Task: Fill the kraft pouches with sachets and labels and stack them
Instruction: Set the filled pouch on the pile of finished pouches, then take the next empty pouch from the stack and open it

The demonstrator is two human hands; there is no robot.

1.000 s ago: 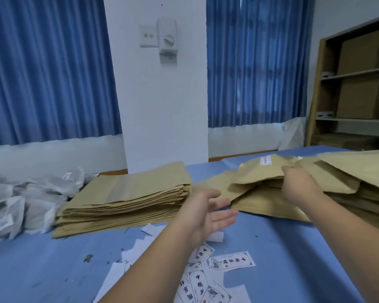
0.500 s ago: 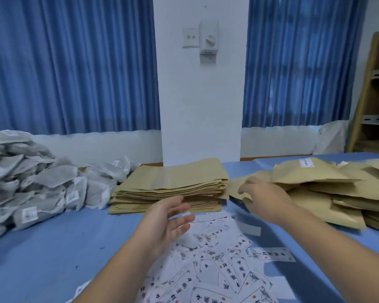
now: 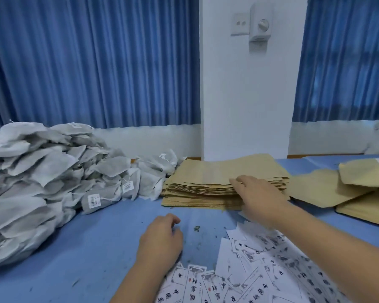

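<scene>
- The flat pouches [image 3: 217, 178] are seen stacked in a neat pile at centre frame, on the blue table [image 3: 85, 248], just in front of the white pillar [image 3: 245, 95].
- The right hand [image 3: 258, 197] is laid on the near right edge of that pile, with its fingers [image 3: 239, 182] fairly straight and spread over the topmost sheets.
- Its thumb is hidden under the palm, so whether a pouch is pinched cannot be told.
- The left hand [image 3: 162, 239] is seen at lower centre, low over the table and apart from the pile, back upward.
- Its fingers are loosely curled, and nothing is seen to be held in it.
- The sachets [image 3: 42, 176] are heaped at the left of the frame, grey-white and strung with small tags, the nearest ones lying against the left side of the pouch pile.
- The labels [image 3: 260, 270] are scattered at lower right, printed in black on white, partly under the right forearm.
- The filled pouches [image 3: 363, 186] are piled loosely at the right edge, the top one bearing a small white sticker.
- Small dark crumbs are strewn on the table between the left hand and the labels.
- Blue curtains [image 3: 96, 62] are hung behind, on both sides of the pillar, on which a switch plate [image 3: 240, 24] and a dial [image 3: 262, 25] are mounted.
</scene>
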